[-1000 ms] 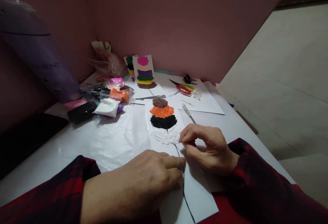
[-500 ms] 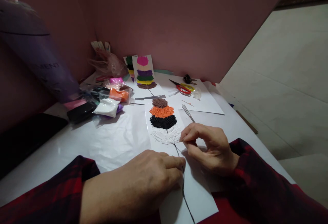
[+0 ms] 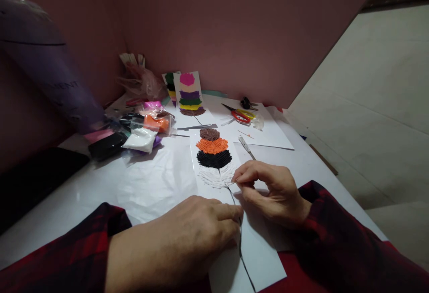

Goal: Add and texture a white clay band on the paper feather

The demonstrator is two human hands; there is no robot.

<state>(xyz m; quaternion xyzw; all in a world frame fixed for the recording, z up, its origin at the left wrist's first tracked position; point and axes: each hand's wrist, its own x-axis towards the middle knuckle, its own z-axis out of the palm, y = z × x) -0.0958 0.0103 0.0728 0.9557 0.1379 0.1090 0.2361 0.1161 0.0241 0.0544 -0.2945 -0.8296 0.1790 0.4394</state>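
Note:
A tall white card (image 3: pixel 261 257) lies in front of me, bearing a feather shape in textured bands: brown (image 3: pixel 209 134), orange (image 3: pixel 212 145), black (image 3: pixel 214 158) and white (image 3: pixel 214 177). A thin black stem (image 3: pixel 245 264) runs down from it. My left hand (image 3: pixel 191 235) rests on the lower card, fingers drawn together with their tips at the stem. Whatever they may hold is hidden. Thumb and forefinger of my right hand (image 3: pixel 271 190) pinch at the right edge of the white band. The thing between them is too small to make out.
Bags of coloured clay (image 3: pixel 140 139) lie left of the card. Behind stand finished feather cards (image 3: pixel 189 94). Red-handled scissors (image 3: pixel 240 116), a needle-like pin (image 3: pixel 246 135) and a ridged metal handle (image 3: pixel 246 147) lie back right. A purple cylinder (image 3: pixel 60 69) leans at far left.
My right hand has shifted slightly left, its fingertips now at the white band's edge. My left hand stays in place on the card.

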